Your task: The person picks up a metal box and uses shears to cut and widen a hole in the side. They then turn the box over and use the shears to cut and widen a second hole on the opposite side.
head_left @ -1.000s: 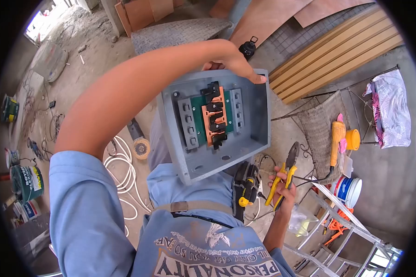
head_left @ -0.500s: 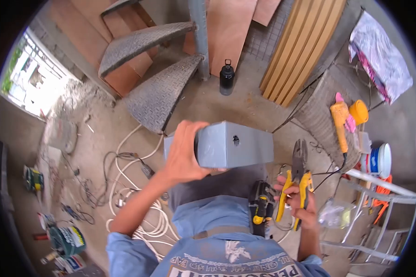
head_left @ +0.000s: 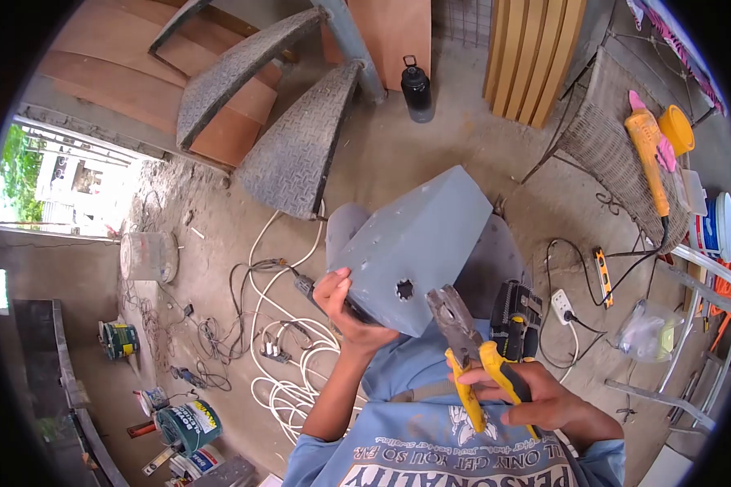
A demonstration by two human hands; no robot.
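A grey box (head_left: pixel 430 235) with a ragged round hole in one face is tilted over the person's lap. My left hand (head_left: pixel 351 316) grips its lower left edge, fingers wrapped round it. Yellow-handled pliers (head_left: pixel 461 329) are in my right hand (head_left: pixel 536 398), their metal jaws close to the hole and pointing up at the box's lower right side. Whether the jaws touch the box I cannot tell. A black tool pouch (head_left: pixel 516 321) sits at the waist beside the pliers.
Metal stair treads (head_left: pixel 296 146) and a black bottle (head_left: pixel 417 91) stand ahead. White cable (head_left: pixel 288 398) lies coiled at left near paint cans (head_left: pixel 188 424). On the right are a wicker chair (head_left: pixel 605 122) holding an orange power tool (head_left: pixel 648 150), a power strip (head_left: pixel 562 307) and a metal ladder (head_left: pixel 690 357).
The box has turned and tilted, bringing its holed face round toward the pliers. My left hand now holds its lower edge. My right hand has brought the pliers inward to the box. The view has shifted.
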